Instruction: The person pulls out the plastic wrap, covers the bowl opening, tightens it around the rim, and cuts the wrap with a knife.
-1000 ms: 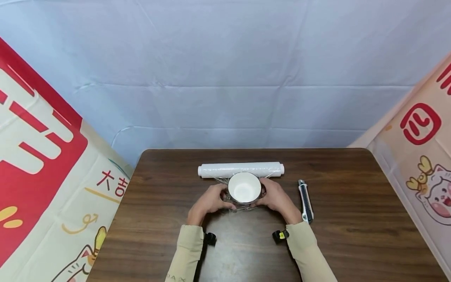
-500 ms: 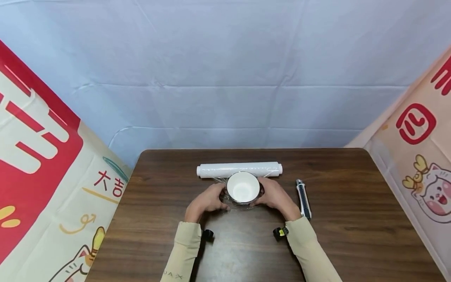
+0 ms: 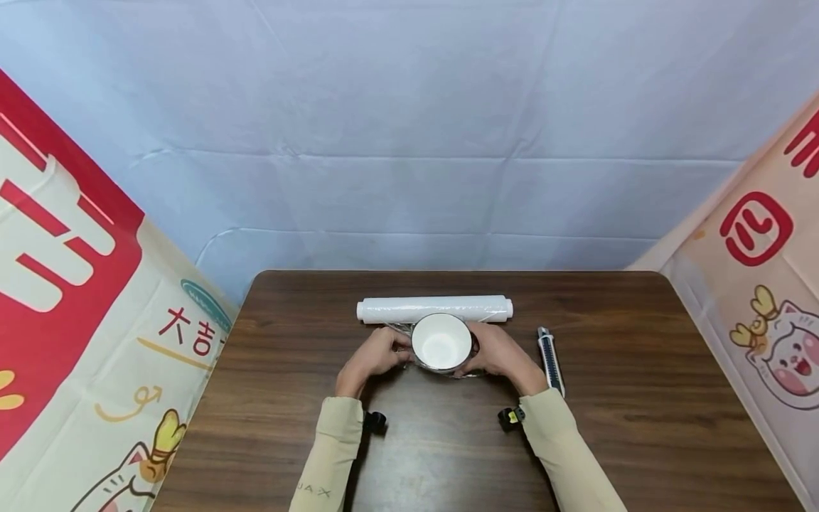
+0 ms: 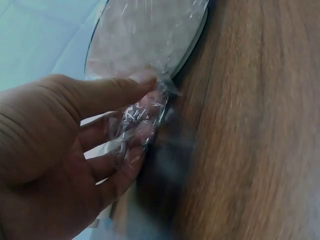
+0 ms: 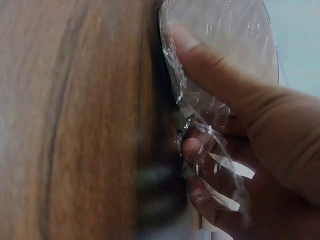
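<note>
A white bowl point(image 3: 441, 343) with a dark rim stands on the table between both hands. Clear cling film point(image 4: 137, 116) covers its side wall and bunches near the base. At the bowl's left, my left hand point(image 3: 376, 353) pinches a crumpled fold of the film between thumb and fingers. My right hand point(image 3: 500, 353) grips the bowl's right side. In the right wrist view its thumb point(image 5: 187, 42) presses the film-covered wall, while the other fingers curl behind loose film point(image 5: 212, 132). The bowl's far side is hidden in the head view.
A roll of cling film point(image 3: 435, 308) lies crosswise just behind the bowl, with film stretching from it toward the bowl. To the right of my right wrist lies a utility knife point(image 3: 552, 359). The brown wooden table point(image 3: 640, 398) ends at a hanging pale cloth point(image 3: 409, 192).
My left hand's fingers have drawn together at the film beside the bowl, its thumb moving up from the bowl's front. The right hand and the bowl have hardly moved.
</note>
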`<action>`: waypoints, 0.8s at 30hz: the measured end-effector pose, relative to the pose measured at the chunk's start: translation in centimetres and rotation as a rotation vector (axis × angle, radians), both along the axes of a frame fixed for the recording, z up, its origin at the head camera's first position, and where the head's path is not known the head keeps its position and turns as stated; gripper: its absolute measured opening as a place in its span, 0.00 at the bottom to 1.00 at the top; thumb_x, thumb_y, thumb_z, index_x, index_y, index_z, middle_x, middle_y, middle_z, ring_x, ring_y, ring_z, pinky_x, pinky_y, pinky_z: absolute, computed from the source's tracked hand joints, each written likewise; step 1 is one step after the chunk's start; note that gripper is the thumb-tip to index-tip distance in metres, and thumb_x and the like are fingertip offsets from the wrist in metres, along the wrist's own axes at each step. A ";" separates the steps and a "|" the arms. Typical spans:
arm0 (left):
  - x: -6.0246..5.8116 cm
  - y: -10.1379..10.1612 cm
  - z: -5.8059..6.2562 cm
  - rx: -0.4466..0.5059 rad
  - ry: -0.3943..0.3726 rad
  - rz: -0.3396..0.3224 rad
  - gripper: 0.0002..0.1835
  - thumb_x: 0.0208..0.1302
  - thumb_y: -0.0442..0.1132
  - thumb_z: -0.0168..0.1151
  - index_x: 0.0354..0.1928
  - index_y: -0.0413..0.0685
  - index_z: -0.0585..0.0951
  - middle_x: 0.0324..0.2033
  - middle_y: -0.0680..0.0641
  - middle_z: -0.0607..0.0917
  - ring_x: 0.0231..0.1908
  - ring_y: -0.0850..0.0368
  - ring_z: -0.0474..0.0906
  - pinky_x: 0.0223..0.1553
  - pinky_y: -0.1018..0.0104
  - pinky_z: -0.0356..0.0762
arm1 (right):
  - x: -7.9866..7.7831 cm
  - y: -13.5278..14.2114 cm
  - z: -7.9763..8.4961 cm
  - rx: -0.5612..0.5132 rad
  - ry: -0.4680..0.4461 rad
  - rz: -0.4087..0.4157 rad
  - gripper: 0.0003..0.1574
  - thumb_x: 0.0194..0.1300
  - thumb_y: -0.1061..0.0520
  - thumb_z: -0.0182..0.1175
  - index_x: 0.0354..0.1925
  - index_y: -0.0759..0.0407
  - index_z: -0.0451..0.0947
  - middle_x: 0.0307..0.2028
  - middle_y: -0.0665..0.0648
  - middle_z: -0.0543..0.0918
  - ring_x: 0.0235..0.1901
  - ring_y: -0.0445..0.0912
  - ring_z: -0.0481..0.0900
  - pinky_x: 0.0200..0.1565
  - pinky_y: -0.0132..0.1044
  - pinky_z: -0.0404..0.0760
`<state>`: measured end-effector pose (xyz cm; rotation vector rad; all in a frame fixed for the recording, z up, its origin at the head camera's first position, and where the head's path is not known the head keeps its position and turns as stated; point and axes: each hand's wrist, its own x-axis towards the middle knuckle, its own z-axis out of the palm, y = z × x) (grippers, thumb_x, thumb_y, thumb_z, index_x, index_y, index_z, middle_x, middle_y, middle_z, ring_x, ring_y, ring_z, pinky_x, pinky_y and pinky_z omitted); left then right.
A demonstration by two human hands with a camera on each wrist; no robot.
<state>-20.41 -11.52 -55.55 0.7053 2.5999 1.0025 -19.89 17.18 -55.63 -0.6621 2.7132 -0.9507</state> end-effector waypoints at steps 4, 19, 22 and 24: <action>0.1 -0.2 0.5 -0.037 -0.029 -0.044 0.04 0.67 0.38 0.71 0.42 0.50 0.89 0.35 0.53 0.90 0.35 0.65 0.78 0.43 0.70 0.79 | -0.1 0.3 0.4 -0.066 -0.085 0.079 0.72 0.38 0.46 0.90 0.77 0.50 0.65 0.71 0.58 0.77 0.72 0.58 0.74 0.72 0.60 0.74; 0.6 -0.2 0.3 -0.107 0.005 -0.046 0.05 0.70 0.35 0.67 0.38 0.53 0.79 0.34 0.53 0.82 0.37 0.59 0.76 0.43 0.64 0.76 | 0.1 0.8 1.6 0.115 -0.095 0.104 0.43 0.65 0.71 0.62 0.76 0.58 0.67 0.71 0.64 0.76 0.69 0.63 0.75 0.66 0.59 0.78; 0.7 0.1 0.4 -0.096 0.046 -0.017 0.06 0.70 0.34 0.65 0.34 0.51 0.80 0.30 0.54 0.80 0.34 0.59 0.75 0.41 0.65 0.74 | -0.3 0.8 1.2 0.109 -0.033 0.078 0.33 0.66 0.71 0.62 0.67 0.56 0.76 0.60 0.62 0.85 0.58 0.57 0.83 0.54 0.51 0.82; 0.8 0.4 0.5 -0.095 0.076 0.003 0.08 0.68 0.32 0.65 0.30 0.49 0.79 0.27 0.54 0.77 0.32 0.59 0.72 0.38 0.66 0.71 | -0.7 0.8 1.1 0.109 -0.006 0.062 0.27 0.63 0.71 0.63 0.58 0.53 0.82 0.51 0.58 0.88 0.47 0.50 0.83 0.46 0.44 0.79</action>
